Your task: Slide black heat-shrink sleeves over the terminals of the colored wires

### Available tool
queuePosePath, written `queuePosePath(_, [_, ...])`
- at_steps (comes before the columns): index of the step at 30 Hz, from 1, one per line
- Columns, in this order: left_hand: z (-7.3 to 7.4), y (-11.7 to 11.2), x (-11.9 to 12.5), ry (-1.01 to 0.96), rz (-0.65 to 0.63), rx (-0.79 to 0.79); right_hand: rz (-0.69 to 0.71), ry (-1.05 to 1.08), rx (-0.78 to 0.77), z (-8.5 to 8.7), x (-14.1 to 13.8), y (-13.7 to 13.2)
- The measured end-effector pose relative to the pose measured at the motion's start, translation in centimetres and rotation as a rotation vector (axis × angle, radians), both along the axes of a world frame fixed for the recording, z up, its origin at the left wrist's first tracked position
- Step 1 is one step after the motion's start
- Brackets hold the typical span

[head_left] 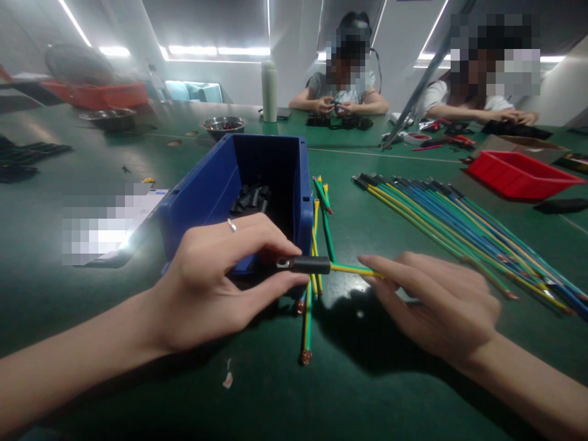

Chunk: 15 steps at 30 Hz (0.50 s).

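Observation:
Between my hands a yellow-green cable point(351, 269) is held level, with a black sleeve point(311, 264) around its left end. A metal ring terminal point(284, 262) sticks out past the sleeve. My left hand point(215, 278) pinches the sleeve end between thumb and fingers. My right hand point(436, 300) pinches the cable further right; its tail is hidden by the hand. Just behind my left hand stands a blue bin point(197, 184) with several loose black sleeves point(252, 199) inside. More yellow-green cables point(308, 324) lie beside the bin, some with bare copper ends.
On the right lies a row of blue and yellow-green cables point(441, 214), several capped in black. Behind it is a red tray point(523, 174). A phone-like bright sheet point(124, 229) lies left of the bin. Across the green table point(257, 380) are a metal bowl point(223, 125), a bottle point(269, 92) and two people working.

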<state>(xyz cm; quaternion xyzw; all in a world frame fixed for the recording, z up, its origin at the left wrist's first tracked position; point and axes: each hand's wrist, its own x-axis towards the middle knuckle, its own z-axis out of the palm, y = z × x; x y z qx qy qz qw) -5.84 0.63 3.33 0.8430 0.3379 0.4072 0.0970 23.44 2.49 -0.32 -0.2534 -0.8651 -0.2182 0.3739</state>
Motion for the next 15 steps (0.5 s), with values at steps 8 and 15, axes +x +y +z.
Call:
queuePosePath(8, [0.37, 0.11, -0.17, -0.038, 0.013, -0.108, 0.016, 0.017, -0.005, -0.07, -0.17, -0.05])
queuePosePath(15, [0.44, 0.22, -0.32, -0.040, 0.014, -0.165, 0.021, 0.013, -0.013, -0.03, -0.11, -0.06])
